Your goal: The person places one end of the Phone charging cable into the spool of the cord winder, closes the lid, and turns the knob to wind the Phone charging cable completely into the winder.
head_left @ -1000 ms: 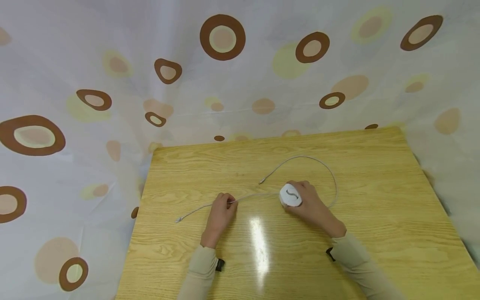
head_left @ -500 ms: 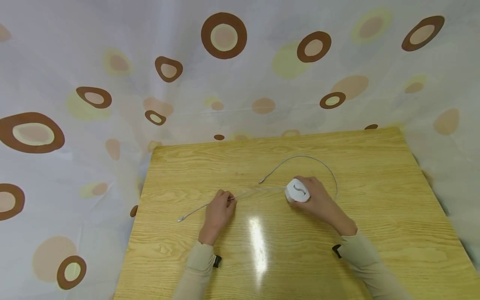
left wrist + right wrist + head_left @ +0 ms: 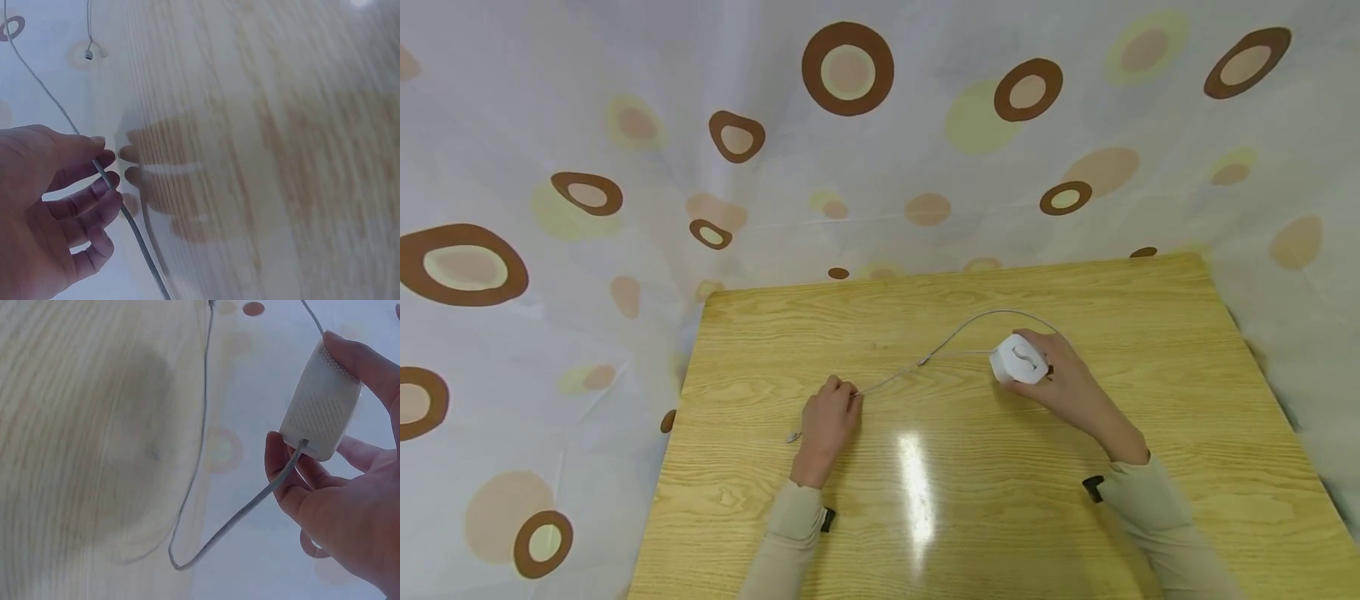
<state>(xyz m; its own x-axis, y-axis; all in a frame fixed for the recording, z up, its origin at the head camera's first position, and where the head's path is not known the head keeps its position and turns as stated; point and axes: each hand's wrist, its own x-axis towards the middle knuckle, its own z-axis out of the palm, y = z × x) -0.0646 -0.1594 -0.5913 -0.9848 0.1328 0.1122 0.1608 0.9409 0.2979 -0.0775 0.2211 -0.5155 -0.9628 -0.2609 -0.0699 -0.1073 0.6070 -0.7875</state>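
Observation:
A white hexagonal cable reel case (image 3: 1021,360) is raised over the table, with an S-shaped groove on its face. My right hand (image 3: 1070,385) grips it by its edges, thumb and fingertips on opposite sides. Thin grey-white cable (image 3: 237,515) comes out of both ends of the case, as the right wrist view shows. On the left, my left hand (image 3: 829,421) pinches the other run of cable (image 3: 139,237) between thumb and fingers. A small plug (image 3: 793,437) sticks out just left of that hand. The other plug (image 3: 923,361) lies between the hands, its cable arching back toward the case.
A glossy wood-grain table (image 3: 760,333) spreads under both hands and carries a bright light reflection. Behind it and at the sides hangs white sheeting (image 3: 925,150) printed with brown, peach and yellow circles. Dark straps (image 3: 1093,488) show at the cuffs.
My right hand has moved right and away from me with the reel case, widening the gap between the hands. My left hand has shifted slightly left, and the left plug has come closer to it.

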